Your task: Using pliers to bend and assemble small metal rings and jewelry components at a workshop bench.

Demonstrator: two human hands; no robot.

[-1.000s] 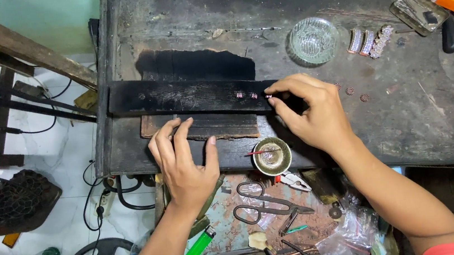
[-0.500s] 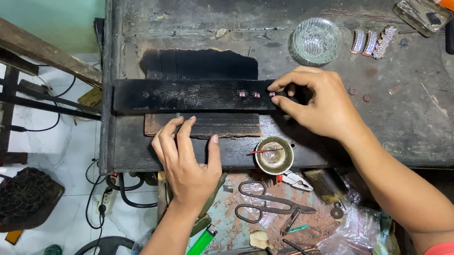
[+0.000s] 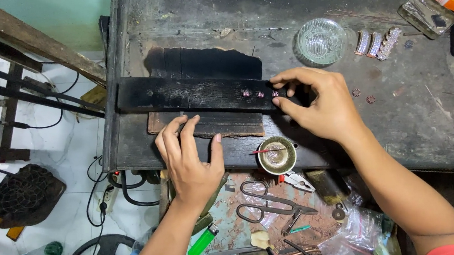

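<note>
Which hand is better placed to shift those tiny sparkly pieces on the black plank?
Probably the right hand: its fingertips are right at the sparkly pieces on the black plank. The left hand lies flat farther down.

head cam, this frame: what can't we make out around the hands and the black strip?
- Right hand: its fingertips cover the right end of the black strip; whether they pinch anything is hidden.
- Small pink pieces on the strip: too small to tell their kind.
- Left hand: its palm hides the bench beneath.
- Small bowl: contents too small.
</note>
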